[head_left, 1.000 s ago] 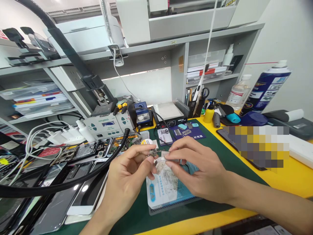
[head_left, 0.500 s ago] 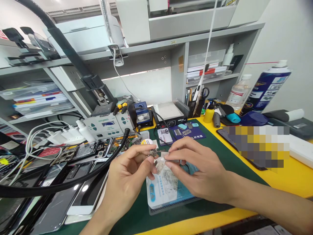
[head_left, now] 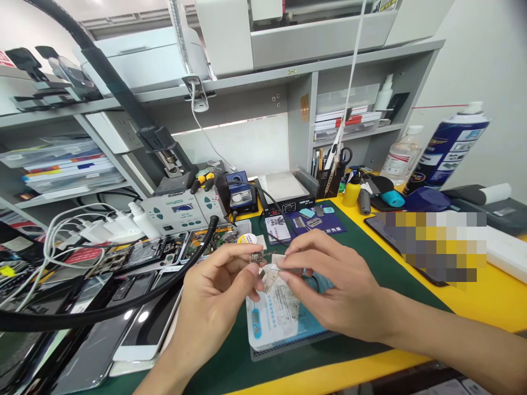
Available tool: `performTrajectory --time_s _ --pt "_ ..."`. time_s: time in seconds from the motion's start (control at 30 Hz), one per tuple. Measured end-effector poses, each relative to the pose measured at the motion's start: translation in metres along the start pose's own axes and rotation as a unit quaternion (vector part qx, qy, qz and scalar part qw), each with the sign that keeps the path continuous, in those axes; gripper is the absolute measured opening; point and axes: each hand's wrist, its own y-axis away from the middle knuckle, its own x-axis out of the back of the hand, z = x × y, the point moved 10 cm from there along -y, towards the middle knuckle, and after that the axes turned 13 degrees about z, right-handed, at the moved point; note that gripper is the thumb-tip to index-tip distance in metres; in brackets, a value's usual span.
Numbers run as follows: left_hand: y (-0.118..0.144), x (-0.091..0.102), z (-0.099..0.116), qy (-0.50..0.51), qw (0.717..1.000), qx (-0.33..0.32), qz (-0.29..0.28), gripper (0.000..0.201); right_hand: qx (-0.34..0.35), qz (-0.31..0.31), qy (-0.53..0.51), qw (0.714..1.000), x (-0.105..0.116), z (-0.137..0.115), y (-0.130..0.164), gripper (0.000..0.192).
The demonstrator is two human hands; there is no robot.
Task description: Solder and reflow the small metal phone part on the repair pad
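Above the blue-and-white packet (head_left: 274, 315), my left hand (head_left: 214, 302) pinches a tiny circuit part (head_left: 258, 258) by its edge; my right hand (head_left: 333, 285) nips the pale tab (head_left: 272, 269) beside it. It looks featherlight and fragile, so I grip edges only.

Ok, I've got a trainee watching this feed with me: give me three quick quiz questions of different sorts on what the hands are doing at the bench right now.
1. True or false: both the left hand and the right hand pinch the small circuit board part.
2. What lies on the green mat directly under the hands? A) a white and blue packet B) a phone C) scissors
3. Fill in: the tall spray can stands at the far ____ of the bench.

Key: 1 true; 2 A, the white and blue packet; 3 right.
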Motion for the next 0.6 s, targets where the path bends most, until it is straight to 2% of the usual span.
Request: performTrajectory --time_s 0.4,0.47,0.6 --pt "0.0 -0.001 0.0 0.004 1.0 -0.004 0.0 0.015 -0.018 0.006 -0.017 1.0 0.001 0.002 0.0 0.011" --pt "0.0 -0.001 0.0 0.004 1.0 -0.003 0.001 0.016 -0.05 0.008 -0.043 0.998 0.002 0.007 -0.001 0.011" --pt "-0.001 -0.001 -0.003 0.002 1.0 0.005 -0.007 0.018 -0.196 0.005 -0.082 0.977 0.002 0.031 0.002 0.007"
